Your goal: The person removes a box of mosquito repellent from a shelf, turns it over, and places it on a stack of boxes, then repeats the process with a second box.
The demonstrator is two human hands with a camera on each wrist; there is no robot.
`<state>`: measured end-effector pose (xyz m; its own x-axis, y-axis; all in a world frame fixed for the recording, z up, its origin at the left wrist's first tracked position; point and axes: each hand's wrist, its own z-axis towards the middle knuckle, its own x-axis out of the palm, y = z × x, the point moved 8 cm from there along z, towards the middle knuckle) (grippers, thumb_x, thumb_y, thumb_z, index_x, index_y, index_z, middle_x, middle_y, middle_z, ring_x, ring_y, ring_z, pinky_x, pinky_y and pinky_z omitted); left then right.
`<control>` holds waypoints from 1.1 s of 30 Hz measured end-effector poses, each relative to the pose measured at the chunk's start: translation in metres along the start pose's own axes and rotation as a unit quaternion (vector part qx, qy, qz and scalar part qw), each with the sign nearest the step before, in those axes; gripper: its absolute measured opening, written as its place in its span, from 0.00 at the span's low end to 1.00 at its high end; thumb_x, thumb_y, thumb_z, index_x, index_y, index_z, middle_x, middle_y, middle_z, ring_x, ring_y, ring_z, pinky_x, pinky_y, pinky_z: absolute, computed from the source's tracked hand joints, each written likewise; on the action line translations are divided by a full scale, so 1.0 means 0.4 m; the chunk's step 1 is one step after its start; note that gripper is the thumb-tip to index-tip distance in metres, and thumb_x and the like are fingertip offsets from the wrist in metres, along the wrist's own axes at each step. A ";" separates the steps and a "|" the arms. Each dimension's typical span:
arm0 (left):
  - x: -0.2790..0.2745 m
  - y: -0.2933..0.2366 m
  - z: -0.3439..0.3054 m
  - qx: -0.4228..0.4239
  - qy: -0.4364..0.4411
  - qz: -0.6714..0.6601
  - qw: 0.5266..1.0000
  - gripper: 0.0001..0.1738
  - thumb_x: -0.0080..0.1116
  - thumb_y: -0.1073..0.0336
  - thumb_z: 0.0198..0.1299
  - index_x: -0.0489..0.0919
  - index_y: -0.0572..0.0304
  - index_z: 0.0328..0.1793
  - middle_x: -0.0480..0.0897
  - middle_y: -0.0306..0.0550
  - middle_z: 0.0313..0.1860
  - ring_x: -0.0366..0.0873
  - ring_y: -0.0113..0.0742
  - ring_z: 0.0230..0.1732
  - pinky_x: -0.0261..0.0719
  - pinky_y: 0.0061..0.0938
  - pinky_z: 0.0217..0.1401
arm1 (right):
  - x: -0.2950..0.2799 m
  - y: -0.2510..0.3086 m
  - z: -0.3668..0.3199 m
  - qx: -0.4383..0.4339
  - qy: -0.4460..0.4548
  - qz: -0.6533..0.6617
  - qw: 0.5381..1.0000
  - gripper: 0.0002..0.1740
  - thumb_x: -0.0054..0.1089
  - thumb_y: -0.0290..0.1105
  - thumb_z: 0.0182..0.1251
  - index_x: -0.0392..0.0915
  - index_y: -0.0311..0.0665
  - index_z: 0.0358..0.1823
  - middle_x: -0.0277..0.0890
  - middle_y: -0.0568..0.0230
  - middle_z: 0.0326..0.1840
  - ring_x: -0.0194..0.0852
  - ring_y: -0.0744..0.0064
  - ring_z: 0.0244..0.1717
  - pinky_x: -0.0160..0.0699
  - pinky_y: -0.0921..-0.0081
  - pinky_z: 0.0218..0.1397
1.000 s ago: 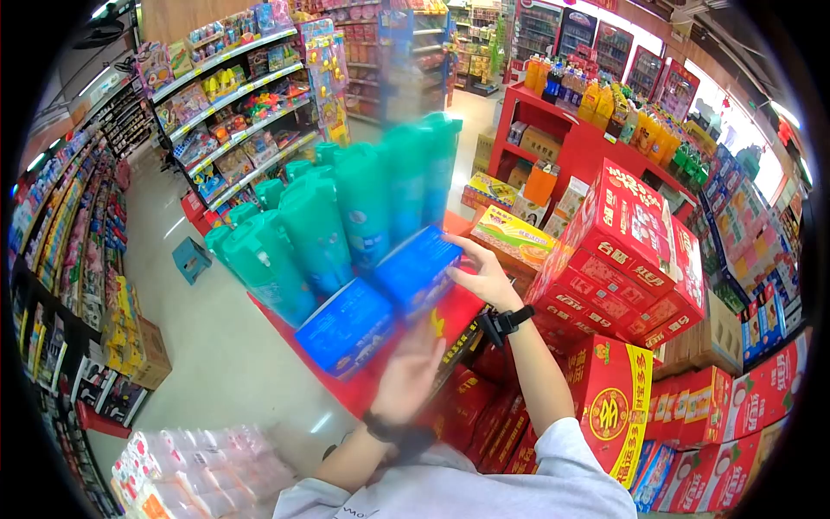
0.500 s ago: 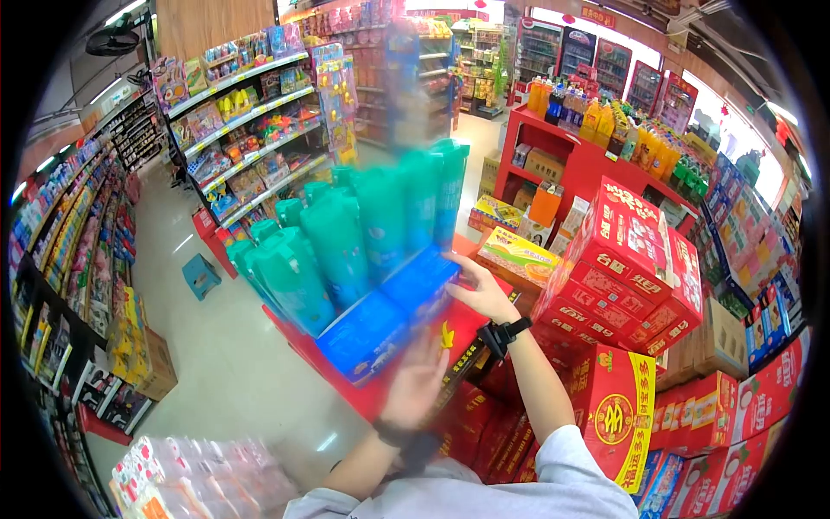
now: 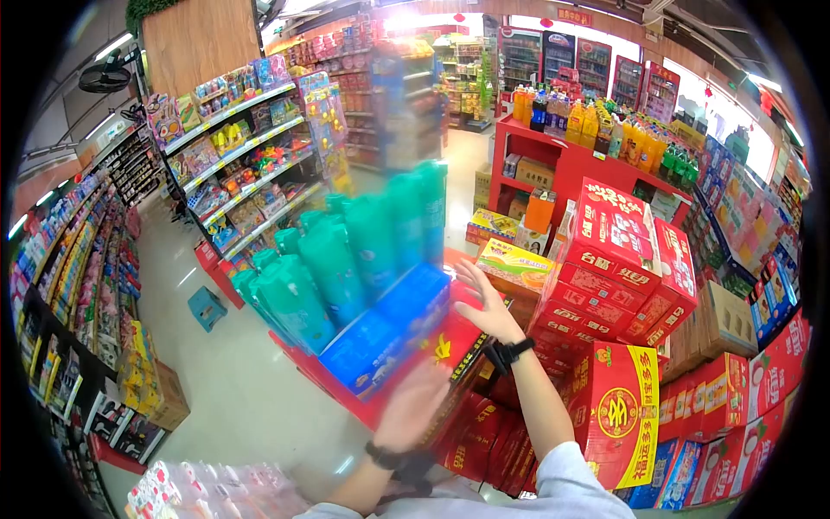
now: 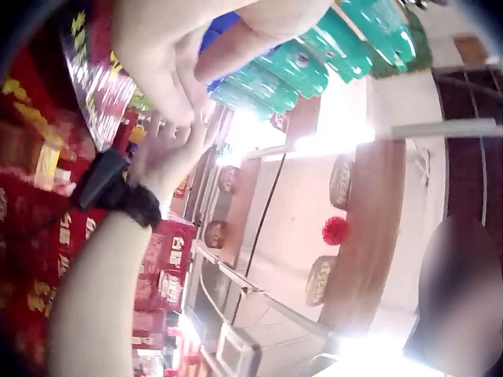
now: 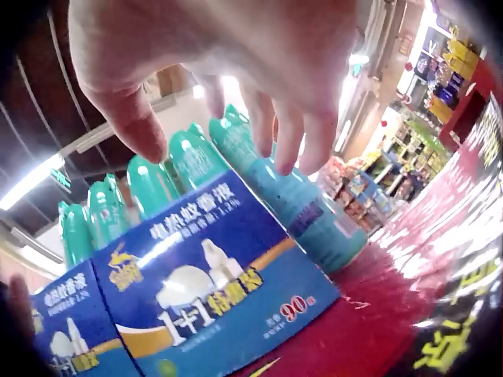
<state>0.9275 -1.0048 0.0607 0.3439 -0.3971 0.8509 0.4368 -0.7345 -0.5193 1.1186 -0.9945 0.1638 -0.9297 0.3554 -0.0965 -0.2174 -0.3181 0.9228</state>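
Two blue boxes of mosquito-repellent liquid, the near one [image 3: 359, 355] and the far one [image 3: 419, 298], stand end to end on a red display top [image 3: 462, 324]. Behind them rises a cluster of teal-capped spray cans [image 3: 328, 259]. My right hand [image 3: 486, 307] hovers by the far box's right end, fingers spread; from the right wrist, its fingers hang over the printed box [image 5: 212, 275] with nothing gripped. Blurred, my left hand [image 3: 415, 408] is open beside the near box's front edge. In the left wrist view, the left hand [image 4: 228, 39] overlaps the teal cans.
Red cartons [image 3: 614, 251] are stacked to the right, beside a yellow-and-red carton [image 3: 618, 415]. A yellow-green box [image 3: 514, 264] lies past my right hand. Wrapped paper rolls [image 3: 207, 493] are at lower left; a blue stool [image 3: 207, 307] stands on the floor.
My right hand has come off the far box's end and moved slightly right, fingers spreading. The two boxes, stepped apart at first, now line up. My left hand stays near the close box.
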 end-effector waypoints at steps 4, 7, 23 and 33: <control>-0.021 -0.083 -0.116 0.019 -0.025 0.293 0.956 0.16 0.52 0.69 0.67 0.75 0.66 0.59 0.83 0.51 0.42 0.82 0.42 0.45 0.78 0.36 0.53 | -0.062 0.013 -0.114 -0.048 -0.069 -0.095 0.992 0.31 0.60 0.24 0.61 0.65 0.34 0.67 0.72 0.55 0.63 0.71 0.66 0.63 0.68 0.67 0.66; -0.082 -0.124 -0.189 -0.023 -0.032 0.364 0.931 0.14 0.52 0.67 0.69 0.78 0.67 0.55 0.83 0.49 0.35 0.81 0.36 0.39 0.78 0.31 0.47 | -0.020 0.107 -0.239 -0.062 -0.085 -0.120 0.987 0.15 0.62 0.24 0.58 0.80 0.34 0.48 0.82 0.61 0.43 0.80 0.73 0.42 0.78 0.74 0.46; -0.624 -0.519 -0.403 -0.058 -0.055 0.356 0.931 0.15 0.49 0.61 0.73 0.82 0.63 0.41 0.74 0.32 0.23 0.67 0.20 0.25 0.63 0.20 0.27 | 1.109 0.160 -0.236 -0.110 0.251 -0.019 0.962 0.04 0.63 0.28 0.61 0.81 0.36 0.32 0.80 0.55 0.29 0.80 0.55 0.32 0.78 0.64 0.37; -0.678 -0.864 -0.557 0.085 -0.026 0.391 0.916 0.26 0.64 0.63 0.61 0.73 0.63 0.64 0.77 0.47 0.57 0.74 0.36 0.59 0.74 0.32 0.61 | 1.466 0.045 0.124 -0.125 0.124 -0.020 0.984 0.04 0.63 0.27 0.62 0.81 0.32 0.33 0.81 0.59 0.28 0.81 0.65 0.29 0.78 0.75 0.33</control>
<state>0.4980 -0.7658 0.0271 0.6445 -0.7348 0.2114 0.1616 -0.1394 -0.9770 0.5840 -0.7481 0.1424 -0.9560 0.1574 -0.2474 -0.2932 -0.5257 0.7985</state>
